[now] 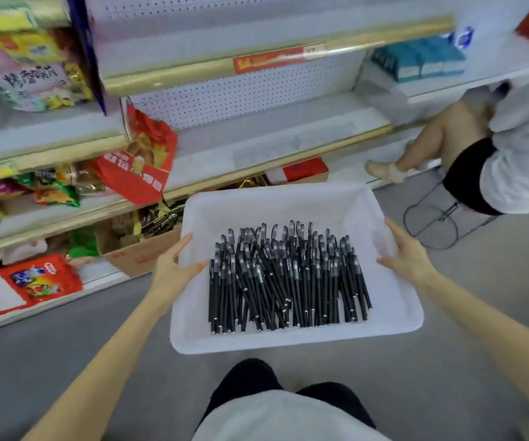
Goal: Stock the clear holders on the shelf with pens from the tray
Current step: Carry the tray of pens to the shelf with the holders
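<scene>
Over the aisle floor [65, 338], left hand [174, 268] fingers clasping tray [288, 340] rim, right hand [408, 256] likewise, pens [288, 281] inside

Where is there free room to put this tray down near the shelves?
The white shelf is bare between the red snack bag and the clear holders. The grey floor left of the tray is bare too. The left shelves are crowded with snack packets.

We wear a plain, pale grey-white top [288, 418] over black legwear [247, 381], which shows as two dark rounded shapes. Our forearms [113, 345] are bare down to left hand [174, 268] and right hand [408, 257].
</scene>
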Demonstrator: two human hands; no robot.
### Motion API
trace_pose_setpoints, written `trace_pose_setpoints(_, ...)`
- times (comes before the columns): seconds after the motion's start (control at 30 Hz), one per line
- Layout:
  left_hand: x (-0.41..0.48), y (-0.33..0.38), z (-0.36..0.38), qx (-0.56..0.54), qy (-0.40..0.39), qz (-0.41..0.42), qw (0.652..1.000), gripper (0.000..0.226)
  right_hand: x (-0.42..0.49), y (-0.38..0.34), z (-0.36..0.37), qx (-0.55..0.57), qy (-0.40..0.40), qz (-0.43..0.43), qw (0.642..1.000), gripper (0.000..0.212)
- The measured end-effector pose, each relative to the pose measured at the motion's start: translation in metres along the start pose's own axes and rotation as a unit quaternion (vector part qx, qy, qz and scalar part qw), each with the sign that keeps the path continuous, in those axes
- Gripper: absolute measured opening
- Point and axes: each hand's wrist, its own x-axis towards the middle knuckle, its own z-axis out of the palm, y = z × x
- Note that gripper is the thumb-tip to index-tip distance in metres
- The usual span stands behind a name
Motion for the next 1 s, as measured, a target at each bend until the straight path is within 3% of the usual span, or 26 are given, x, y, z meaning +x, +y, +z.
trace_pose_setpoints(0.17,0.043,0.043,0.070,0.036,-0.023,0.027,0.999,0.068,0.035,0.046,-0.036,0.008,0.025,0.028,0.999,0.093)
trace_pose_setpoints(0.33,0.080,0.062,0.154,0.027,-0.031,-0.006,0.999,0.070,0.095,0.108,-0.077,0.005,0.011,0.030,0.999,0.091)
trace_pose_setpoints(0.57,0.096,0.090,0.260,-0.034,0.063,-0.091,0.993,0.063,0.185,0.159,-0.148,-0.002,-0.037,0.003,0.999,0.086)
trace_pose_setpoints(0.77,0.111,0.109,0.284,-0.030,0.100,-0.124,0.987,0.060,0.263,0.152,-0.168,-0.041,-0.069,-0.020,0.997,0.076)
trace_pose_setpoints(1.0,0.162,0.120,0.266,-0.038,0.120,-0.129,0.984,0.062,0.328,0.109,-0.137,-0.030,-0.077,0.023,0.996,0.077)
